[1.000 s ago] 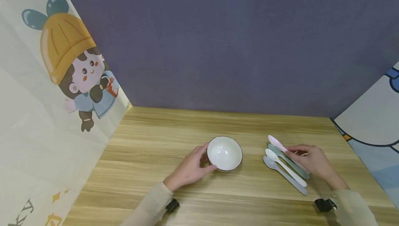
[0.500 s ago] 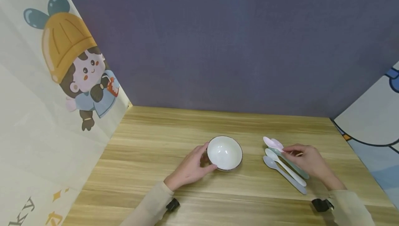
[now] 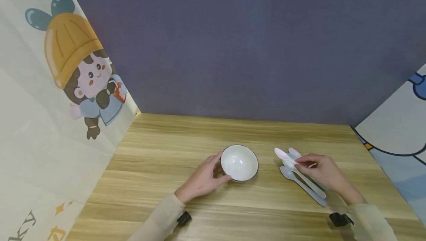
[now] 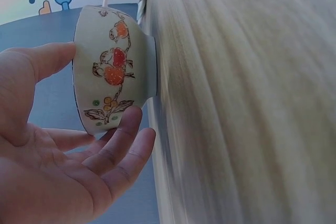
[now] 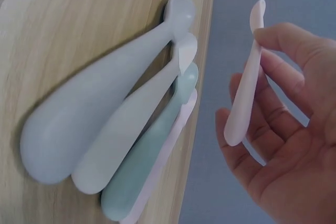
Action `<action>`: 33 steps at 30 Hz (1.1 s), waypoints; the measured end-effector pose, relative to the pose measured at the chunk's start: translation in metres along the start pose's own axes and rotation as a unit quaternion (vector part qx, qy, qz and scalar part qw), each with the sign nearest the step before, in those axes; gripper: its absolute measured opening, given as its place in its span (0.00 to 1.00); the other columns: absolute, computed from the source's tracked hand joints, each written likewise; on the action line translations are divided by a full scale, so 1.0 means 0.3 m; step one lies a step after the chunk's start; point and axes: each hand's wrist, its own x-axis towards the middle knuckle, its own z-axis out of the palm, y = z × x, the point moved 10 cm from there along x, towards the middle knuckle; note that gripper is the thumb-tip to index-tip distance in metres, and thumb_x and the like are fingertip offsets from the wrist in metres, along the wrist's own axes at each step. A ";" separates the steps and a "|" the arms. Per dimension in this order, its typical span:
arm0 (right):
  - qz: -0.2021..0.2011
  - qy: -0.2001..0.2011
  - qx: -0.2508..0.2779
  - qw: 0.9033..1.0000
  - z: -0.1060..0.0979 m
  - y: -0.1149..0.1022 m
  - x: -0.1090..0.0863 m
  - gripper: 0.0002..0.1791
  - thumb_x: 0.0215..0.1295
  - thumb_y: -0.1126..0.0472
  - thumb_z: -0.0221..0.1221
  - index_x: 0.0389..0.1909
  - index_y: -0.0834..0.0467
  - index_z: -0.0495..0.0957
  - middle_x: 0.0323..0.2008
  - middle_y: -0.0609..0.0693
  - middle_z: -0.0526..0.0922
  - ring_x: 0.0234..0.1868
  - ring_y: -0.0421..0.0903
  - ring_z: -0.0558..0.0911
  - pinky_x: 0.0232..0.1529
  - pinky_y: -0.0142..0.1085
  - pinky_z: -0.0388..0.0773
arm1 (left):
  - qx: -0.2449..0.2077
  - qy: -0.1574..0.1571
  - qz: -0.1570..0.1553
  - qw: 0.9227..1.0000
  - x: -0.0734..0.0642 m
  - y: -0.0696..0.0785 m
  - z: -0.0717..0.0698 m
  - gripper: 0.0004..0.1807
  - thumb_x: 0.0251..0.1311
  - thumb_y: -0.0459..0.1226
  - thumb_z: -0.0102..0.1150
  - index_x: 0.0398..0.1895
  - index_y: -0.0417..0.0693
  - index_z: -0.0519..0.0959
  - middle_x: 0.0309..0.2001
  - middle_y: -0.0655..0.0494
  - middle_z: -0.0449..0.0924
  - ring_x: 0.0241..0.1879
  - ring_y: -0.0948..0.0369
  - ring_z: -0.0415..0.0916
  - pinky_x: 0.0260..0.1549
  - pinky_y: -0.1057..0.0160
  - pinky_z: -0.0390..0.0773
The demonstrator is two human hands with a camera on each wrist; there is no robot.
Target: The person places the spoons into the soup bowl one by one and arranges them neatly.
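Note:
My left hand [image 3: 202, 178] holds a round white bowl [image 3: 239, 162] by its left side, thumb and fingers spread along the rim. Painted orange and red fruit and leaves show on the bowl's outside [image 4: 113, 72] in the left wrist view. With thumb and fingers, my right hand [image 3: 327, 174] pinches a pale pink spoon [image 3: 282, 154], raised above the other spoons, its head pointing left towards the bowl. Under it on the table lie a grey spoon [image 5: 100, 98], a white spoon [image 5: 131, 124], a green spoon [image 5: 147, 166] and another pink spoon [image 5: 165, 156], side by side.
The wooden tabletop [image 3: 166, 141] meets a dark blue-grey backdrop [image 3: 233, 48] at the back. On the left stands a pale panel with a cartoon child [image 3: 93, 74]; another printed panel [image 3: 396, 130] borders the right edge.
My right hand has lifted the pink spoon off the row and carried it left, uncovering a second pink spoon. The left hand and bowl stay almost in place.

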 end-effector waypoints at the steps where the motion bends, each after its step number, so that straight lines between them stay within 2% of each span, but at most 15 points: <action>1: -0.001 0.001 0.001 1.000 0.003 -0.001 0.000 0.05 0.66 0.62 0.73 0.41 0.54 0.92 0.37 0.45 0.90 0.33 0.28 0.82 0.34 0.29 0.84 | -0.001 -0.001 -0.003 1.000 0.000 -0.002 0.000 0.48 0.67 0.52 0.71 0.85 0.51 0.59 0.65 0.50 0.78 0.54 0.58 0.80 0.56 0.54 0.82; 8: -0.016 0.002 0.012 1.000 0.016 -0.031 0.002 0.05 0.65 0.64 0.73 0.40 0.55 0.92 0.34 0.43 0.88 0.31 0.31 0.81 0.33 0.29 0.83 | -0.001 -0.001 -0.004 1.000 0.000 -0.002 0.000 0.49 0.67 0.52 0.71 0.85 0.50 0.59 0.65 0.50 0.78 0.53 0.59 0.80 0.54 0.55 0.81; 15: 0.008 -0.009 0.018 1.000 0.037 -0.045 -0.002 0.03 0.66 0.61 0.73 0.39 0.51 0.91 0.32 0.41 0.87 0.29 0.32 0.80 0.28 0.30 0.78 | -0.002 -0.002 -0.001 1.000 -0.002 0.002 0.002 0.48 0.67 0.52 0.71 0.85 0.52 0.60 0.64 0.52 0.78 0.52 0.59 0.79 0.53 0.58 0.81; 23: 0.017 -0.023 0.033 0.999 0.055 -0.064 -0.002 0.03 0.66 0.61 0.73 0.39 0.52 0.91 0.27 0.43 0.85 0.26 0.36 0.78 0.25 0.31 0.74 | -0.006 -0.002 0.005 1.000 -0.003 0.006 0.004 0.48 0.67 0.52 0.71 0.85 0.52 0.60 0.66 0.50 0.78 0.54 0.58 0.80 0.54 0.56 0.82; 33: -0.018 -0.002 0.040 0.999 0.063 -0.108 0.003 0.05 0.62 0.63 0.74 0.37 0.50 0.92 0.26 0.38 0.84 0.28 0.33 0.78 0.27 0.30 0.75 | -0.008 0.003 0.001 1.000 -0.002 0.000 0.002 0.48 0.66 0.53 0.71 0.85 0.51 0.60 0.66 0.49 0.78 0.54 0.58 0.80 0.55 0.56 0.82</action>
